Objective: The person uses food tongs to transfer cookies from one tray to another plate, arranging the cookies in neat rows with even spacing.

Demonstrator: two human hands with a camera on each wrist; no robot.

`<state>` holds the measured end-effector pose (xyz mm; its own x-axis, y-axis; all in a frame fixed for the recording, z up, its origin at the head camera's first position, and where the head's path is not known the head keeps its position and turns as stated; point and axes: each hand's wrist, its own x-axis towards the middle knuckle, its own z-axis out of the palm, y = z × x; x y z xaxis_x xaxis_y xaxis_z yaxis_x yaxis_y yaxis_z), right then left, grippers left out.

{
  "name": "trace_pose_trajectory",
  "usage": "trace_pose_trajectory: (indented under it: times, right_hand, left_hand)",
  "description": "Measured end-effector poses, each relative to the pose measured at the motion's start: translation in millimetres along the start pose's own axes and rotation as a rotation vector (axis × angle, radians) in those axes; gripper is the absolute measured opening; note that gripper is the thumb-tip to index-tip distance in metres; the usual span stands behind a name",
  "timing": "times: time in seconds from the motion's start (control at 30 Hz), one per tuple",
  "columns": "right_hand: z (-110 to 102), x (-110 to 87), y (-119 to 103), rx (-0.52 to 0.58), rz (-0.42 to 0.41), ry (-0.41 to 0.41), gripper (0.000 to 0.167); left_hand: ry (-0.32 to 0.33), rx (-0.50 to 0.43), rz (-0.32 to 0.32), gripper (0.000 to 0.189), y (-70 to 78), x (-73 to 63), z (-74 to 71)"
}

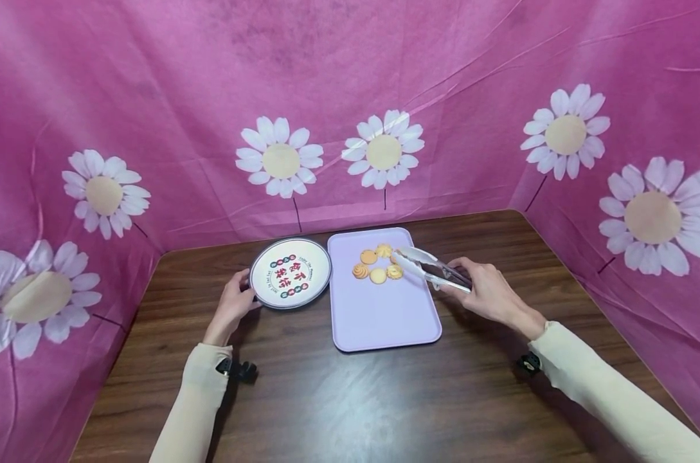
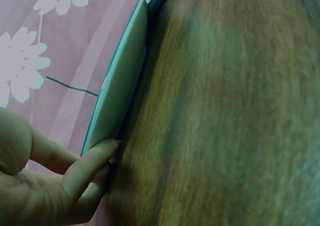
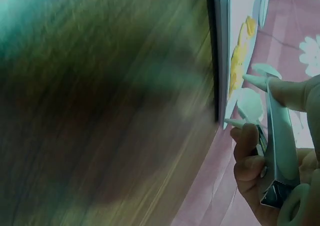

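Note:
A white plate (image 1: 321, 270) with a dark rim and red lettering lies on the table. My left hand (image 1: 237, 301) holds its left edge; in the left wrist view, fingers (image 2: 90, 168) press against the plate's side (image 2: 117, 85). Beside it lies a lilac tray (image 1: 384, 321) bearing several cookies (image 1: 378, 276) grouped in a ring. My right hand (image 1: 488, 289) grips metal tongs (image 1: 439, 278) with pale tips, reaching over the tray's right edge. In the right wrist view, the tongs' tips (image 3: 256, 81) stand apart near the cookies (image 3: 239, 55). Whether they touch a cookie, I cannot tell.
The plate and tray stand close together on a dark wood table (image 1: 338, 399). A pink cloth (image 1: 350, 77) printed with white daisies hangs behind the table and along both sides. Small black devices (image 1: 245, 372) sit at both wrists.

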<state>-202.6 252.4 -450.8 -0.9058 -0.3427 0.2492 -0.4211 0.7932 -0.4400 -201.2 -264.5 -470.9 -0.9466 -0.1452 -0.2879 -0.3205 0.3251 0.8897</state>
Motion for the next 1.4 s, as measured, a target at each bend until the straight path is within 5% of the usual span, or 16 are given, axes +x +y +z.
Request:
trace_pose_trajectory:
  times: [0.57, 1.4]
  right_hand:
    - [-9.1, -5.7, -23.4, -0.104, -0.005, -0.138, 0.048]
    - [1.1, 4.1, -19.0, -0.119, -0.077, -0.117, 0.049]
  left_hand:
    - [-0.002, 0.027, -0.003, 0.066, 2.0, -1.3, -0.7]
    - [0.004, 0.089, -0.012, 0.066, 1.3, -3.0, -0.4]
